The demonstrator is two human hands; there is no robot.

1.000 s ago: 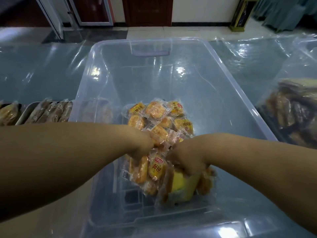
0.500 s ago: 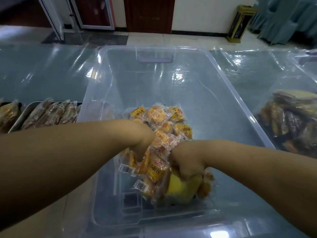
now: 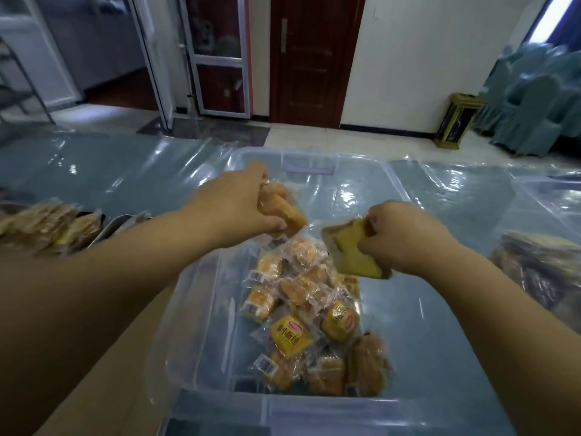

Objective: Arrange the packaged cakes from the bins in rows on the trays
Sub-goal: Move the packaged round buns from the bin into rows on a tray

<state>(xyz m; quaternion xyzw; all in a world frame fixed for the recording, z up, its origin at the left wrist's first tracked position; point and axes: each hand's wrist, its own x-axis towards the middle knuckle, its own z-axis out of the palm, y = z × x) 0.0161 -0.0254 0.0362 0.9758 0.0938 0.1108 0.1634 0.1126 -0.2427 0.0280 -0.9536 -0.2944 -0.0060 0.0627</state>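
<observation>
A clear plastic bin (image 3: 405, 196) stands in front of me with a heap of small packaged cakes (image 3: 311, 328) in yellow and clear wrappers on its floor. My left hand (image 3: 232, 206) is raised above the bin, shut on a few orange-brown packaged cakes (image 3: 281, 209). My right hand (image 3: 405, 237) is also raised over the bin, shut on pale yellow packaged cakes (image 3: 352, 250). At the left, a metal tray (image 3: 108, 226) holds a row of wrapped cakes (image 3: 47, 228).
A second clear bin (image 3: 547, 196) at the right edge holds darker wrapped cakes (image 3: 540, 272). The table is covered in shiny plastic sheeting (image 3: 132, 171). Beyond it are a tiled floor, a dark door and covered chairs.
Both hands have come up out of the heap, each carrying packaged cakes, and now hang above the bin. The camera has tilted up, showing more of the room.
</observation>
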